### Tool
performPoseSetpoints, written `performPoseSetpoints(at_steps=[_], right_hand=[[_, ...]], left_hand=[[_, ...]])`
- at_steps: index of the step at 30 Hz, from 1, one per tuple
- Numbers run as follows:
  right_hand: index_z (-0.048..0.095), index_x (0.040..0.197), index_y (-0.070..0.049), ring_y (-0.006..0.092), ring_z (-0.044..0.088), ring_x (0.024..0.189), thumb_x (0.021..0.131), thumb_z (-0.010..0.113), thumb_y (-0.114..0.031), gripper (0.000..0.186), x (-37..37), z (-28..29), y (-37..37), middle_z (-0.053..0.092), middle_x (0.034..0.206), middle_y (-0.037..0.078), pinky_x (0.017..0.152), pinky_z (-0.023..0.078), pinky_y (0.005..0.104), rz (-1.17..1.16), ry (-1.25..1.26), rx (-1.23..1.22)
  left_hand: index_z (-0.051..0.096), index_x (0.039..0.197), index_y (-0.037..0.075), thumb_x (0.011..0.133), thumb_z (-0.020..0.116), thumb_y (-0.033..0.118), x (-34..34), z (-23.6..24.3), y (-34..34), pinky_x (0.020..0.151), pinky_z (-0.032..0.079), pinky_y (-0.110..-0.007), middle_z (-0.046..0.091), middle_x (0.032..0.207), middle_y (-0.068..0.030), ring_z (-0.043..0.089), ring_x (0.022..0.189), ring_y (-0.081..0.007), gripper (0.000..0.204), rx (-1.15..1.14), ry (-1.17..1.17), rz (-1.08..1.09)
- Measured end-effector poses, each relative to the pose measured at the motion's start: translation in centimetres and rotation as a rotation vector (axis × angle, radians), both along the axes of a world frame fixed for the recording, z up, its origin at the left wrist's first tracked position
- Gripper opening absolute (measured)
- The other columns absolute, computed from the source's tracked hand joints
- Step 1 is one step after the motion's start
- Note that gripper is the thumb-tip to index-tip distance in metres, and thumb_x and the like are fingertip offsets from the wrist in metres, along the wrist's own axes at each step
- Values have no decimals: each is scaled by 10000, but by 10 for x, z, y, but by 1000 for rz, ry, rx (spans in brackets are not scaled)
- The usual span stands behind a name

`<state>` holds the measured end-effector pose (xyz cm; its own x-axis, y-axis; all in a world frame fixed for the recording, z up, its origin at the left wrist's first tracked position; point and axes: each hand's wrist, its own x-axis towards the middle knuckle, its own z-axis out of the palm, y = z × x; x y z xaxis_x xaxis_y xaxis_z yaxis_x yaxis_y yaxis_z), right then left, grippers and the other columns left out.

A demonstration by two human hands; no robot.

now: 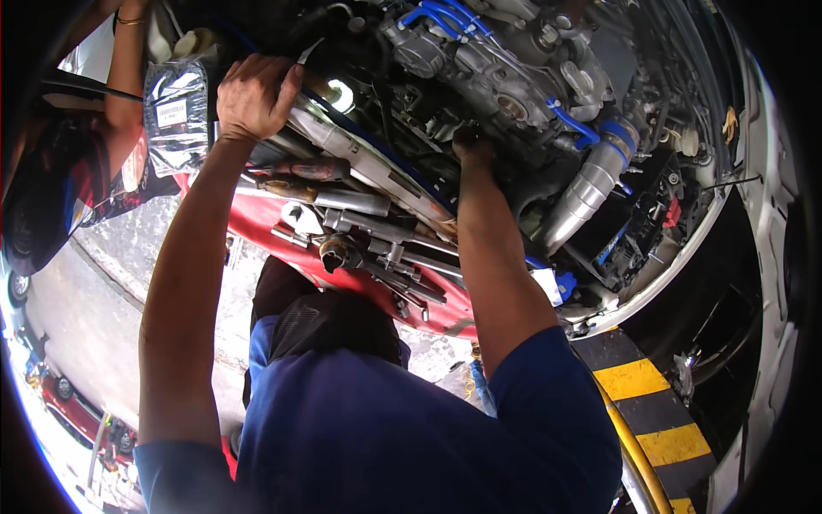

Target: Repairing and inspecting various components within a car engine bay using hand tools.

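Observation:
My left hand [255, 96] rests at the front edge of an open engine bay, its thumb spread away from bent fingers; no held thing shows. Deep in the bay is my right hand [473, 144], beside the metal engine [497, 81], with its fingers lost in shadow. Between my forearms, several hand tools lie along the front panel and a red cover [338, 278]. Among them are a screwdriver with a worn red handle [317, 168], a thick metal tool [353, 200] and metal bars with sockets [402, 257].
Blue hoses [441, 17] and a silver pipe [586, 193] cross the bay at right. A clear-wrapped black package [177, 111] is left of my hand, near another person's arm [126, 94]. A yellow-and-black striped floor plate [634, 379] lies at lower right.

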<state>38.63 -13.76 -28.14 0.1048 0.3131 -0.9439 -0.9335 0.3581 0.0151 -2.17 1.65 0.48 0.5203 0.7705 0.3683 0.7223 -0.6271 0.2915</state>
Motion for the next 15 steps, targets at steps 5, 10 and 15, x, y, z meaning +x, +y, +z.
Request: performPoseSetpoints(at_steps=[5, 10, 15], right_hand=[[688, 882, -147, 164, 579, 566, 985, 544, -427, 331, 24, -2, -11, 666, 749, 13, 522, 495, 390, 89, -21, 113], [697, 915, -122, 182, 648, 679, 992, 487, -314, 295, 16, -12, -31, 665, 781, 26, 623, 548, 354, 27, -223, 229], [694, 906, -126, 183, 638, 665, 990, 492, -329, 298, 15, -15, -30, 662, 775, 24, 610, 540, 359, 40, -202, 221]], left_hand=[[746, 928, 100, 995, 572, 385, 10, -4, 3, 805, 510, -398, 735, 896, -53, 674, 872, -275, 341, 13, -32, -21], [744, 954, 72, 1004, 581, 346, 9, 0, 1, 792, 515, -413, 720, 914, -102, 671, 842, -321, 323, 16, -36, -44], [746, 945, 89, 999, 578, 361, 6, 0, 1, 803, 515, -403, 729, 907, -79, 676, 861, -299, 324, 17, -28, -34]])
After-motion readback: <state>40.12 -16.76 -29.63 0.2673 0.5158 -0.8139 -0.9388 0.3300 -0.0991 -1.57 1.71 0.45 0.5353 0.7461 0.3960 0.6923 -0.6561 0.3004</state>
